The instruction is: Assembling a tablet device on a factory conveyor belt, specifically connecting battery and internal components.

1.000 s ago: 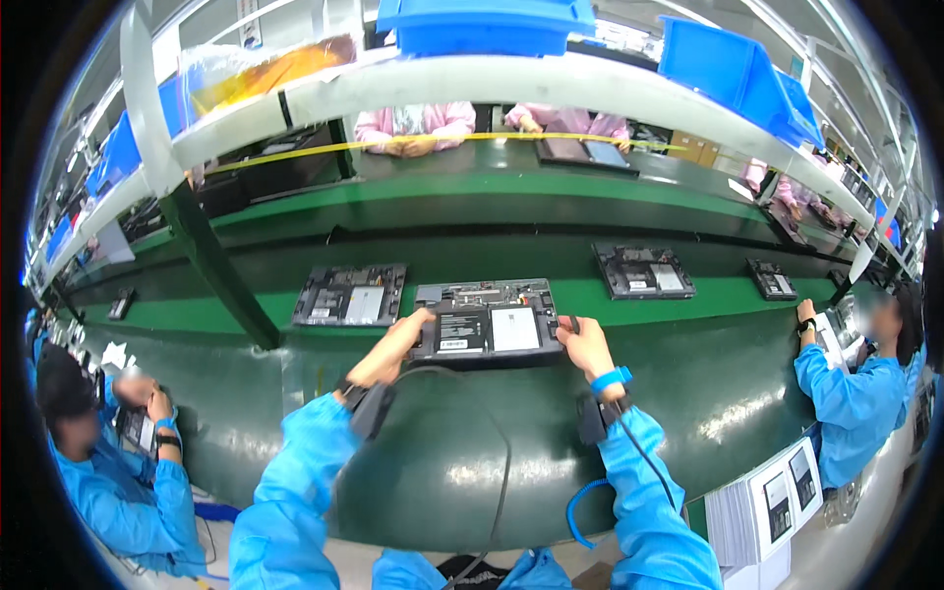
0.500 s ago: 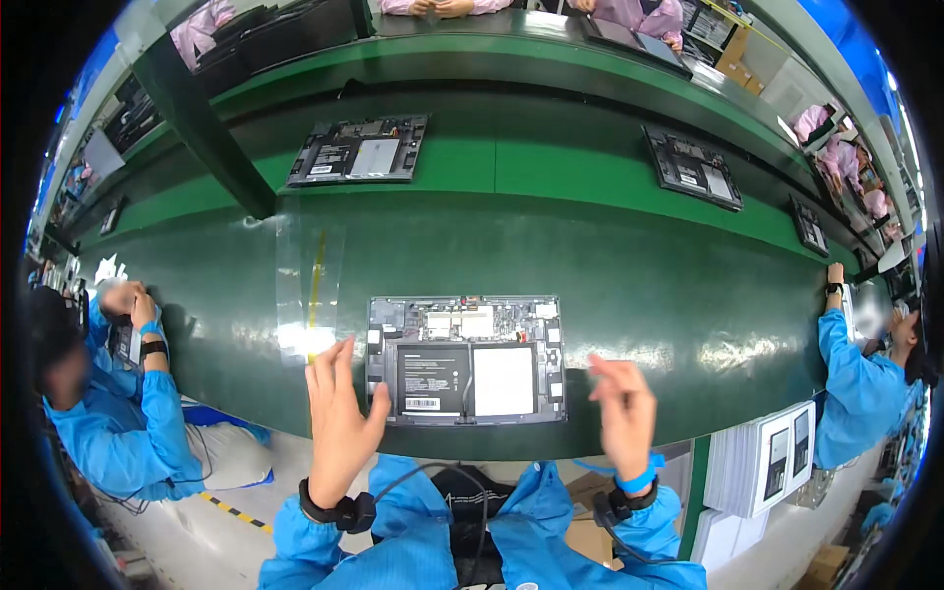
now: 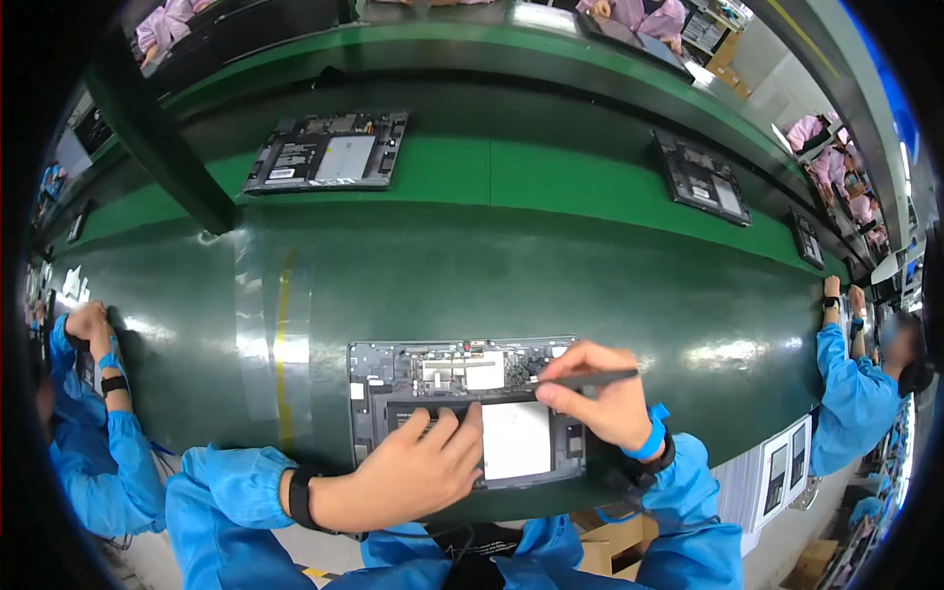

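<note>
An opened tablet-like device (image 3: 366, 418) lies on the bench in front of me, circuit board along its far side. My left hand (image 3: 418, 472) rests over its black battery (image 3: 401, 415), fingers apart and fingertips on the battery's far edge; it holds nothing, and much of the battery is hidden under it. My right hand (image 3: 600, 398) pinches a slim black stick-like tool (image 3: 605, 378), whose tip points left at the circuit board (image 3: 492, 369). Whether the tip touches the board I cannot tell. Beside the battery is a white rectangular panel (image 3: 518, 440).
Clear tape strips with a yellow line (image 3: 285, 334) lie on the green bench (image 3: 393, 275) to the left. More opened devices (image 3: 320, 157) sit on the raised strip behind, near a dark post (image 3: 162, 147). Co-workers in blue (image 3: 851, 393) sit at both sides.
My left hand has come down onto the battery. My right hand has moved over the board and now holds the black tool. The view has shifted, and the device appears lower.
</note>
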A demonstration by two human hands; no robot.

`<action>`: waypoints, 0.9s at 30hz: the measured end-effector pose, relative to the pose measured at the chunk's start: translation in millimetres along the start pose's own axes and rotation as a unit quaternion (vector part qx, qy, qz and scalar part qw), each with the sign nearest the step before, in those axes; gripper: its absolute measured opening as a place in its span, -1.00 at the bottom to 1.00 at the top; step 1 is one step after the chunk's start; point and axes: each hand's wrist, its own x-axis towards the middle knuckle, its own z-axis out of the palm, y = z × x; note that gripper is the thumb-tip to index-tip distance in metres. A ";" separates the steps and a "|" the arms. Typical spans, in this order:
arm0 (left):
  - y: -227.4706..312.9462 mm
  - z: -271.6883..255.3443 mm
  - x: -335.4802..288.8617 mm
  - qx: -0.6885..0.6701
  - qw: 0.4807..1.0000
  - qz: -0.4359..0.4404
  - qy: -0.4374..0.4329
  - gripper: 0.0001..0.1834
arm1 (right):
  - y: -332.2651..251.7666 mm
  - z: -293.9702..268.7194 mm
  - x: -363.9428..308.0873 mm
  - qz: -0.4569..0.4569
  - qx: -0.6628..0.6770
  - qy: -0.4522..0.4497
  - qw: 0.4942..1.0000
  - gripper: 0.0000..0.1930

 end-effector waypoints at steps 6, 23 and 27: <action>-10.2 17.1 -4.5 0.038 0.999 0.024 0.022 -0.48 | 12.0 11.8 3.6 -0.170 -0.127 -0.065 0.975 -0.70; -20.0 16.2 2.4 0.042 0.998 0.030 0.030 -0.57 | 26.6 16.2 8.0 -0.176 -0.134 -0.072 0.972 -0.72; -19.6 16.6 3.2 0.039 0.998 0.033 0.032 -0.58 | 26.9 16.2 7.7 -0.178 -0.138 -0.071 0.972 -0.73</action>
